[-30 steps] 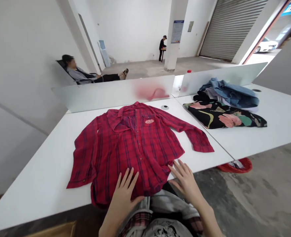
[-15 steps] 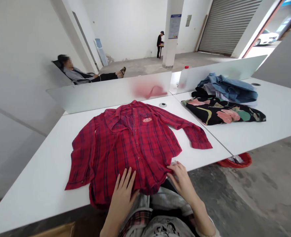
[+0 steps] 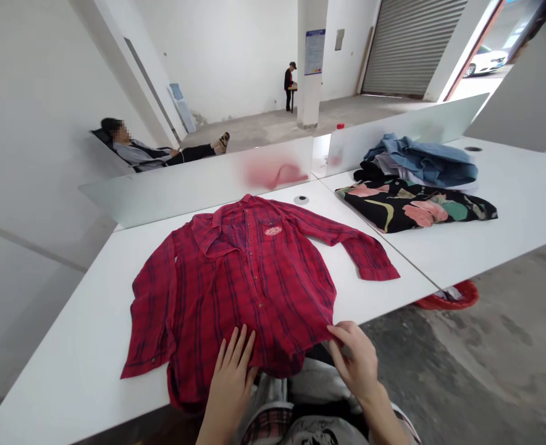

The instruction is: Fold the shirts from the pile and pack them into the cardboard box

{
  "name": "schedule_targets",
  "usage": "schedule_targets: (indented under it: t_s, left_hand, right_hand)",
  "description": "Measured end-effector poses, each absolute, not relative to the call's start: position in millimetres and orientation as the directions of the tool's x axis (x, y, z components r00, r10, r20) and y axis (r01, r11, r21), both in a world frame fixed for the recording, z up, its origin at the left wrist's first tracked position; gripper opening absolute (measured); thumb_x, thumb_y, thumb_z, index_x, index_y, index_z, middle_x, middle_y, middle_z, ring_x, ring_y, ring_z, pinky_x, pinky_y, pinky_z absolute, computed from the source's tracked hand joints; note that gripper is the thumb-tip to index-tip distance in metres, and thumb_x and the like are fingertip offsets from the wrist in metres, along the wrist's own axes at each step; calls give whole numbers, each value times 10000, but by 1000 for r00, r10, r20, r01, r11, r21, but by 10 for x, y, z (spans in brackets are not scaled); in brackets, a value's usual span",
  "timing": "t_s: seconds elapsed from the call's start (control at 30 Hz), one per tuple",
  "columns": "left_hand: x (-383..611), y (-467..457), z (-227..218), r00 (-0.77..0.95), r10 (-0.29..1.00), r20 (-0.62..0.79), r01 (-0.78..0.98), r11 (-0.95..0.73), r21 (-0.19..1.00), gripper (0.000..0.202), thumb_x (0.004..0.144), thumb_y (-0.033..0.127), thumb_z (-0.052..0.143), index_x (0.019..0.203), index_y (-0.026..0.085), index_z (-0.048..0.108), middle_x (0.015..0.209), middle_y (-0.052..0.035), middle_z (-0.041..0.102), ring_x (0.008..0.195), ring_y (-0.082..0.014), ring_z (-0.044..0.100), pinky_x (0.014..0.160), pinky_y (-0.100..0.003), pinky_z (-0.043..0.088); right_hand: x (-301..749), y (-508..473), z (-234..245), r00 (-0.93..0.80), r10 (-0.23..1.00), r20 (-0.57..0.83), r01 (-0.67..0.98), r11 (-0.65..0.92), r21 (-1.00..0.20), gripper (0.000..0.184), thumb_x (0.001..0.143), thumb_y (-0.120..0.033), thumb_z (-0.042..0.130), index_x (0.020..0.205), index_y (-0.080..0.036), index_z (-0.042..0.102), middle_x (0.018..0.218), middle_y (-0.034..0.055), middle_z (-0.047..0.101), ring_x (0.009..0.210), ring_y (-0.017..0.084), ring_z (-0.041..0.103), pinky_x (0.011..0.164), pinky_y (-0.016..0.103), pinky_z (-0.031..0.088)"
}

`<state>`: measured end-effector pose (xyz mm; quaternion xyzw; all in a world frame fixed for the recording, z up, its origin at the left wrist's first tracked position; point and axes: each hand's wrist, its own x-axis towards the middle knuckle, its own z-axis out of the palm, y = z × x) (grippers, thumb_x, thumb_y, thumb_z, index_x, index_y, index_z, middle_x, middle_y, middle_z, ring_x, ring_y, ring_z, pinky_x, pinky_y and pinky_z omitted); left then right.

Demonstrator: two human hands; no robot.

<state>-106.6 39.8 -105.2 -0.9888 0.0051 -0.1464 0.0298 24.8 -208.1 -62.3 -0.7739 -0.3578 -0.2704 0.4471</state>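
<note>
Fingers of the right hand [image 3: 356, 361], at the bottom of the frame, pinch the near hem corner of a red checked cloth shirt [image 3: 245, 278]. The left hand [image 3: 230, 377] lies open and flat on the hem nearby. The shirt is spread flat on the white desk [image 3: 78, 352], mid-frame.

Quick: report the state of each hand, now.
Left hand: open, fingers flat on the hem of the red plaid shirt.
Right hand: closed, pinching the shirt's hem corner.
</note>
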Motion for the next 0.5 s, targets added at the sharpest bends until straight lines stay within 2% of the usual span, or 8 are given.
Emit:
schedule_targets:
  t_s: [0.1,0.17,0.23,0.3,0.37,0.43,0.5]
  left_hand:
    - [-1065,398,-1050,954,-24,300,-1,-997,-76,577,912,266,393,1463,219,230,1469,-61,368,1353,-252,340,1025,-474,402]
    - [-1065,400,-1047,953,-31,301,-9,-997,-76,589,908,255,397,1466,218,214,1467,-60,373,1350,-250,345,1023,-472,403]
    - [-1066,403,-1041,954,-31,299,-14,-998,-59,587,907,236,388,1467,222,211,1465,-56,378,1352,-245,341,1031,-468,394]
    - [-1068,403,-1032,955,-27,294,-17,-999,-38,576,908,219,374,1464,228,222,1466,-48,378,1358,-237,331,1045,-461,380]
    - [-1069,395,-1020,957,-21,289,-12,-999,-33,566,906,208,369,1458,224,245,1469,-43,372,1360,-234,326,1051,-456,373]
    - [-1069,380,-1002,960,-14,280,-3,-999,-41,556,901,202,372,1449,215,277,1471,-44,368,1360,-233,327,1053,-451,371]
    - [-1068,357,-977,964,-3,265,9,-999,-45,545,896,204,380,1437,210,311,1472,-49,366,1361,-236,325,1058,-446,365]
  right_hand:
    - [284,-2161,-684,631,437,641,774,-410,-482,493,818,-115,492,1293,-237,447,1003,81,600,948,221,582,805,389,502]
    - [349,-2209,-843,669,503,547,741,-507,-441,584,809,-152,500,1378,-182,370,1255,151,511,1170,286,485,953,496,424]
    - [400,-2241,-1017,690,501,523,717,-573,-397,597,804,-136,480,1389,-165,366,1383,172,406,1274,322,387,1003,551,360]
    - [413,-2249,-1116,678,469,566,723,-567,-396,535,805,-92,431,1327,-209,451,1349,136,456,1254,306,412,987,540,372]
    - [397,-2233,-1099,654,400,642,743,-495,-449,504,811,-61,387,1261,-254,503,1204,91,564,1144,260,502,928,480,426]
    - [381,-2211,-1001,645,290,707,750,-418,-513,485,826,-59,377,1243,-272,505,1065,69,609,1025,228,555,858,424,461]
    - [398,-2205,-906,667,227,709,727,-407,-554,461,845,-100,410,1269,-267,477,1070,82,600,1018,238,555,850,427,461]
